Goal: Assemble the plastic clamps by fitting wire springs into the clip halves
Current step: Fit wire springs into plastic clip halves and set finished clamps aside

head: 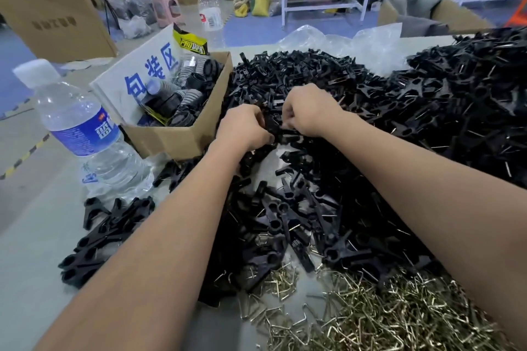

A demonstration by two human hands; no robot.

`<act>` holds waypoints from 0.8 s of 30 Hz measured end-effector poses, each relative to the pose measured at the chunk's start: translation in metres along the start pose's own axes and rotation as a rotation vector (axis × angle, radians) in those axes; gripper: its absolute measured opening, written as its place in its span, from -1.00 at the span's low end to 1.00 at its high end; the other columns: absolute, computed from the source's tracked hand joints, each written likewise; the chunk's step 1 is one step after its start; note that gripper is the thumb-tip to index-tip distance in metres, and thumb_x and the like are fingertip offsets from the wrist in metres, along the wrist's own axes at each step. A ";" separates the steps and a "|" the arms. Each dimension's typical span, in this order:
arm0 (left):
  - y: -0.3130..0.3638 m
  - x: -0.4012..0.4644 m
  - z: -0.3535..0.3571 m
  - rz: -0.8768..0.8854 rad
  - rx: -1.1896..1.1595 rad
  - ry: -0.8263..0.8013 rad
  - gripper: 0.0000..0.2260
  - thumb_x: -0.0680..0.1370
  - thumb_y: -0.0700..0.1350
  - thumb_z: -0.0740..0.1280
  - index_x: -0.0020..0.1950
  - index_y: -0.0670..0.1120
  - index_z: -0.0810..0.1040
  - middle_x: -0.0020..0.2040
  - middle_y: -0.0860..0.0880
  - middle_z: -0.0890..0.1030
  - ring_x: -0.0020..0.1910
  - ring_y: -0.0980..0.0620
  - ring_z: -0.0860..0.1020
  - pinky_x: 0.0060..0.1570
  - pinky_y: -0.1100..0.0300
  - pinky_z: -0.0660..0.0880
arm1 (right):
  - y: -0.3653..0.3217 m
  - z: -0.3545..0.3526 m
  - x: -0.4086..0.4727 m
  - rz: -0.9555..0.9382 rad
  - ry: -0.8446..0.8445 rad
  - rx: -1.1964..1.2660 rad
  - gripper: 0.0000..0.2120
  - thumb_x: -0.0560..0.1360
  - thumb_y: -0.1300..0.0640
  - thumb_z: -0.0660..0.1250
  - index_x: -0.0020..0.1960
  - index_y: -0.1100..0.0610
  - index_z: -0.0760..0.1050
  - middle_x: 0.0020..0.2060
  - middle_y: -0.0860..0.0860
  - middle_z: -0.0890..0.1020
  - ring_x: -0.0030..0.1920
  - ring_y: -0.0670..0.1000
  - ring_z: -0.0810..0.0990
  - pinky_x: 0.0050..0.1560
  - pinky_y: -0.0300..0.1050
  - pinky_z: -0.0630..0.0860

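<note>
Both hands meet over the middle of the table on one black plastic clamp [276, 129]. My left hand [244, 128] grips its left side with curled fingers. My right hand [307, 112] pinches its right end between thumb and fingers. Most of the clamp is hidden by the fingers, and I cannot tell whether a spring sits in it. A big heap of black clip halves [299, 77] lies behind the hands. Brass-coloured wire springs [379, 310] are piled at the near right. Several assembled black clamps [94, 239] lie at the near left.
A water bottle [82, 134] stands at the left, a second bottle [210, 16] farther back. An open cardboard box [182, 134] with black ribbed parts sits left of the hands. More black clamps [467, 94] heap up at the right. Clear plastic bags [342, 40] lie behind.
</note>
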State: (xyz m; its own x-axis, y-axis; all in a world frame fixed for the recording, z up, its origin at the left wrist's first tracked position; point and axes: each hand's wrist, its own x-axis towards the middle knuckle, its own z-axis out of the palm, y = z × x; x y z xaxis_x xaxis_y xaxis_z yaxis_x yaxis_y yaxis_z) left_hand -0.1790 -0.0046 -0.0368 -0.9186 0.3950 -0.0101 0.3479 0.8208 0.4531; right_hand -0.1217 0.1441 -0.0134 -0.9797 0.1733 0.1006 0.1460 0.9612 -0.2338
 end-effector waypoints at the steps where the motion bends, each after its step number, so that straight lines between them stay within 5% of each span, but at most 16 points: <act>1: -0.001 -0.001 -0.001 0.002 -0.005 0.001 -0.77 0.41 -0.02 0.60 -0.14 0.03 0.56 -0.11 -0.01 0.62 -0.13 -0.01 0.59 -0.18 0.11 0.52 | 0.003 -0.001 -0.001 0.001 0.027 0.039 -0.87 0.49 0.20 0.52 -0.17 -0.01 0.69 -0.06 0.09 0.71 -0.04 0.15 0.68 0.05 0.01 0.64; 5: -0.002 -0.007 -0.003 0.017 -0.095 0.036 -0.73 0.41 -0.01 0.64 -0.30 0.08 0.55 -0.23 0.08 0.60 -0.20 0.05 0.55 -0.18 0.17 0.43 | 0.006 -0.005 -0.011 -0.069 0.122 0.230 -0.95 0.47 0.19 0.56 -0.12 0.05 0.74 -0.28 -0.07 0.63 -0.14 -0.02 0.59 0.05 -0.09 0.58; 9: -0.002 -0.017 -0.002 -0.022 -0.207 0.155 -0.79 0.49 -0.04 0.58 -0.24 0.02 0.58 -0.19 0.02 0.63 -0.13 -0.04 0.59 -0.11 0.12 0.52 | 0.008 -0.004 -0.025 -0.085 0.199 0.364 -0.78 0.39 0.28 0.58 -0.06 0.03 0.69 -0.20 -0.04 0.59 -0.16 -0.03 0.53 -0.04 -0.13 0.51; 14: 0.007 -0.032 -0.010 -0.057 -0.298 0.360 -0.87 0.63 -0.05 0.39 -0.09 -0.03 0.54 -0.16 0.09 0.54 -0.15 0.09 0.51 -0.28 0.34 0.31 | 0.008 -0.003 -0.048 0.015 0.263 0.539 -0.64 0.38 0.37 0.50 0.09 0.07 0.58 -0.12 0.07 0.70 -0.07 0.08 0.63 -0.04 -0.15 0.52; 18: 0.016 -0.047 -0.016 -0.113 -0.640 0.409 -0.84 0.67 -0.14 0.29 -0.10 -0.03 0.42 -0.06 -0.04 0.65 -0.09 -0.09 0.70 -0.08 0.00 0.67 | 0.011 -0.003 -0.066 0.065 0.246 0.630 -0.73 0.44 0.21 0.58 0.10 0.06 0.65 -0.09 0.01 0.68 -0.11 -0.03 0.61 -0.03 -0.23 0.49; 21: 0.026 -0.063 -0.016 -0.185 -0.941 0.363 -0.87 0.67 -0.22 0.26 -0.07 -0.07 0.48 -0.08 -0.08 0.72 -0.19 -0.04 0.70 -0.22 0.14 0.67 | 0.011 -0.005 -0.077 0.057 0.259 0.709 -0.71 0.47 0.04 0.60 0.13 0.13 0.70 -0.06 0.01 0.71 -0.05 -0.05 0.67 0.08 -0.17 0.60; 24: 0.030 -0.079 -0.011 -0.259 -1.285 0.260 -0.88 0.67 -0.26 0.27 -0.04 -0.13 0.52 -0.09 -0.15 0.73 -0.15 -0.07 0.63 -0.29 0.25 0.56 | 0.012 -0.008 -0.091 0.050 0.395 0.708 -0.87 0.49 0.22 0.55 0.03 0.14 0.71 -0.13 -0.02 0.73 -0.10 -0.09 0.70 0.08 -0.17 0.66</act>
State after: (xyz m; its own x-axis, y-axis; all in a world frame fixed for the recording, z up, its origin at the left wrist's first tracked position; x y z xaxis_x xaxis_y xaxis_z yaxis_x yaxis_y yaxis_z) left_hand -0.0978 -0.0162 -0.0128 -0.9896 0.0808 -0.1192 -0.1313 -0.1658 0.9774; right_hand -0.0294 0.1418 -0.0180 -0.8342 0.4027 0.3767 -0.0622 0.6099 -0.7900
